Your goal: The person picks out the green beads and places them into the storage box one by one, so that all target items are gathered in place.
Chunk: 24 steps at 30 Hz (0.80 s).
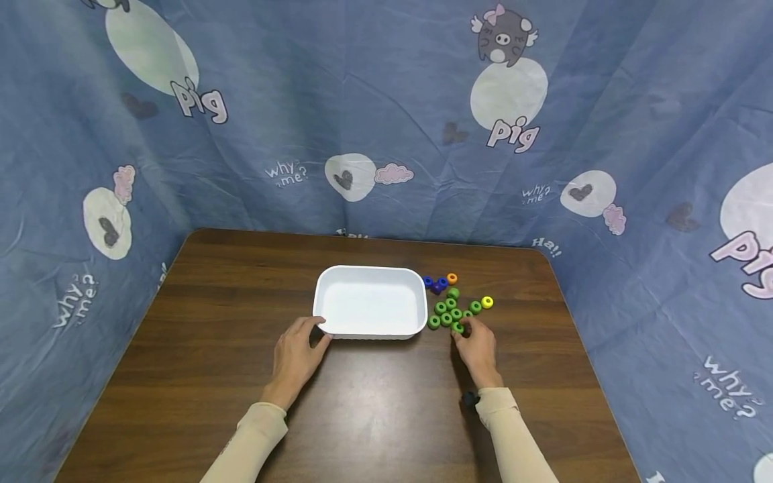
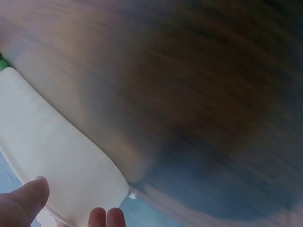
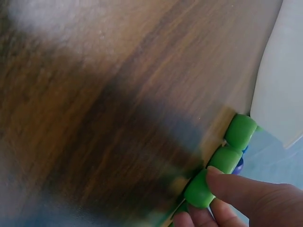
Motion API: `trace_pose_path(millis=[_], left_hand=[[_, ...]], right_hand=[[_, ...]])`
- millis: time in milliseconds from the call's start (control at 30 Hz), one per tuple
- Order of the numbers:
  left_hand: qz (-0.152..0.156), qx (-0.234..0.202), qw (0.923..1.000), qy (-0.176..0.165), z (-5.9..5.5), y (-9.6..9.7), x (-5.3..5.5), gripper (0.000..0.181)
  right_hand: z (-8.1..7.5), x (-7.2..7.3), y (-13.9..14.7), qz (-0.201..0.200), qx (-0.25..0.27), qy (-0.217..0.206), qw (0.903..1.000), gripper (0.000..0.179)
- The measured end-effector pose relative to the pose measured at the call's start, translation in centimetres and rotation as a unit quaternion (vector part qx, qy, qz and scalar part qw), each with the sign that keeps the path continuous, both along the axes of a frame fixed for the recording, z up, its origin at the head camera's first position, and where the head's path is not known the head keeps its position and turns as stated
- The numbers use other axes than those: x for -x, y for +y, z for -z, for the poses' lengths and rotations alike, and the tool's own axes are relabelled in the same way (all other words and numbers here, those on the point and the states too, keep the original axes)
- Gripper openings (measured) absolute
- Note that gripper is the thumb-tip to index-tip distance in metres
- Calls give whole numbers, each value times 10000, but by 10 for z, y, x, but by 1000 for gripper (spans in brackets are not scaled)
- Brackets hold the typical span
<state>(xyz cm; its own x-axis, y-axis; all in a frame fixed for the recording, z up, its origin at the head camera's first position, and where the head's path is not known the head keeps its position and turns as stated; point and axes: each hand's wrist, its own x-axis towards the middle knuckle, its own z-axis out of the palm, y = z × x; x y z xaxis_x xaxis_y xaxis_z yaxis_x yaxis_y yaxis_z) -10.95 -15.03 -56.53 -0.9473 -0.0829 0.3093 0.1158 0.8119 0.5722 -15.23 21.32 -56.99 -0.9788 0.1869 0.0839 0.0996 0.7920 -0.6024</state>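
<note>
A white rectangular tray [image 1: 371,305] lies on the table. My left hand [image 1: 296,354] holds its near left corner; in the left wrist view the thumb [image 2: 32,198] and fingertips [image 2: 97,218] press against the tray's wall. To the right of the tray, my right hand [image 1: 479,347] pinches a green bead [image 3: 198,189] between thumb and fingers, at the near edge of a cluster of green beads [image 1: 446,318]. Two more green beads [image 3: 240,131] stand in line beside the pinched one. Part of the cluster is hidden behind the right fingers.
Blue beads [image 1: 442,283] and an orange bead [image 1: 452,278] lie beyond the green ones, by the tray's right end. A yellow bead [image 1: 487,302] is at the far right of the group. A blue printed curtain [image 1: 386,121] surrounds the brown wooden table [image 1: 229,288].
</note>
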Motion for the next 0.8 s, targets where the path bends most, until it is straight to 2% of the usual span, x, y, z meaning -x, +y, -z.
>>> trace_pose_path(millis=[233,367,500,633,733,800], left_hand=[[-68,-224,9995,-197,-1,0,-1,41],[-113,-324,9990,-276,-3,-1,-1,43],[-138,-451,9986,-224,-3,-2,-1,45],[-62,-664,9977,-146,-4,-1,-1,48],[-25,-741,9971,-171,-4,1,-1,49],[-54,-732,9972,-171,-4,2,-1,49]], right_hand=[[-7,-2,0,211,115,32,9997,30],[-26,0,-7,136,292,303,9990,30],[-53,9,-26,-189,430,746,9961,31],[-74,17,-54,-680,496,985,9916,32],[-80,23,-74,-1080,443,1099,9871,30],[-79,27,-86,-1355,327,1151,9835,28]])
